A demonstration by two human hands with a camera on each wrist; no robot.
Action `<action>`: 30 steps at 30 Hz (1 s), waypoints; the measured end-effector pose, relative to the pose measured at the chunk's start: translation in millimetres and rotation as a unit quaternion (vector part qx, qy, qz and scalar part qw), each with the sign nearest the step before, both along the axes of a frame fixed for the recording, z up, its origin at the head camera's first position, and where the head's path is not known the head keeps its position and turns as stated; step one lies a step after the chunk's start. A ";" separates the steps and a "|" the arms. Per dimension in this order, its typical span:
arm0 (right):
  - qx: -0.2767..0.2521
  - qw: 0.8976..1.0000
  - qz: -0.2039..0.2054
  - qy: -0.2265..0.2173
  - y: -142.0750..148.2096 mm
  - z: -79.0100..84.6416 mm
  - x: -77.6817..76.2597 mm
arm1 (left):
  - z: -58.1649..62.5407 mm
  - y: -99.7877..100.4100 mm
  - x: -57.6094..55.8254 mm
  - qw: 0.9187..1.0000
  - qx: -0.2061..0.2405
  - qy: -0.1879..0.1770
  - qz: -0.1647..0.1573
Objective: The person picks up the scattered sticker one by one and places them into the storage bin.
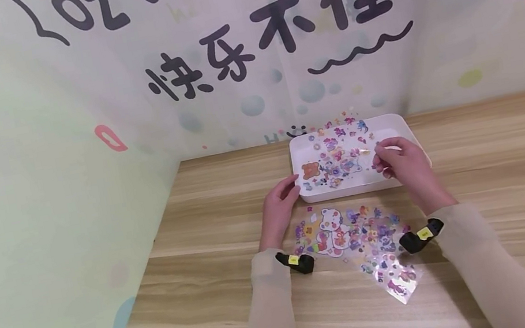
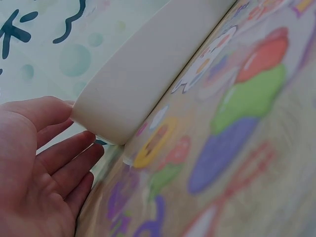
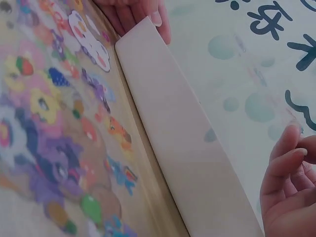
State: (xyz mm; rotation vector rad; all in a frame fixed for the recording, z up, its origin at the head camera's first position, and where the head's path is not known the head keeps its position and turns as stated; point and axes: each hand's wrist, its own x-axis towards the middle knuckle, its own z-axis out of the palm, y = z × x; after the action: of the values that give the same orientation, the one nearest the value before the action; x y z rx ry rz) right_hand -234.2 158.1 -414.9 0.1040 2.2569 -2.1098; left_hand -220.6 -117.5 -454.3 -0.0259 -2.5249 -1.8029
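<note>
My right hand is raised over the white tray, thumb and index finger pinching the edge of a clear sticker sheet with small colourful figures. In the right wrist view this sheet shows only faintly above the fingertips. My left hand is at the tray's near left corner, its fingertips touching the rim and its fingers fairly straight. An orange bear sticker shows over the tray's left part. Other prints in the tray overlap the held sheet.
In front of the tray, several overlapping clear sticker sheets lie on the wooden table, one with a large white bear. A shiny sheet points toward me. A printed cloth hangs right behind the tray.
</note>
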 end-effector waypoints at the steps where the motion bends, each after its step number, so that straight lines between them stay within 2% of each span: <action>1: -0.011 1.000 0.003 0.005 0.3 -5.0 -3.5 | 0.1 0.0 0.0 1.000 0.000 -0.001 -0.001; 7: -0.053 0.998 -0.002 0.028 6.1 -45.7 -31.9 | 0.8 0.9 0.2 1.000 0.000 0.001 -0.004; 9: -0.062 0.997 -0.002 0.036 5.4 -48.3 -33.7 | 1.0 1.4 -0.1 1.000 0.000 -0.001 -0.002; 10: -0.061 0.997 -0.003 0.039 3.9 -46.4 -32.7 | 1.1 1.5 -0.1 1.000 0.000 -0.001 -0.001; 14: -0.032 0.999 -0.004 0.019 -8.6 -13.6 -13.3 | 0.8 1.7 -0.9 1.000 -0.002 -0.003 0.003; 15: -0.037 0.999 -0.003 0.019 -9.4 -13.9 -14.3 | 0.5 1.6 -1.0 1.000 -0.004 -0.002 0.004; 17: -0.027 1.000 -0.003 0.013 -15.2 -2.2 -8.5 | 0.1 1.3 -0.9 1.000 -0.007 0.000 0.006; 21: -0.037 0.999 -0.002 0.015 -19.9 -0.2 -8.9 | -0.4 0.5 -0.1 1.000 -0.008 0.002 0.007; 22: -0.027 1.000 -0.001 0.006 -22.7 8.4 -3.7 | -0.2 0.4 0.0 1.000 -0.007 0.004 0.007; 30: 0.004 1.000 0.018 -0.003 -23.8 8.3 -4.4 | 0.3 0.4 1.0 1.000 -0.003 0.004 0.003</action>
State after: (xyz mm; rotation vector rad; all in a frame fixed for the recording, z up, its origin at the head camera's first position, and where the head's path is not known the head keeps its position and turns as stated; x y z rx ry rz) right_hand -238.5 134.2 -406.7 0.0702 2.2458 -2.0800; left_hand -219.6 -117.2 -454.1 -0.0266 -2.5231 -1.7890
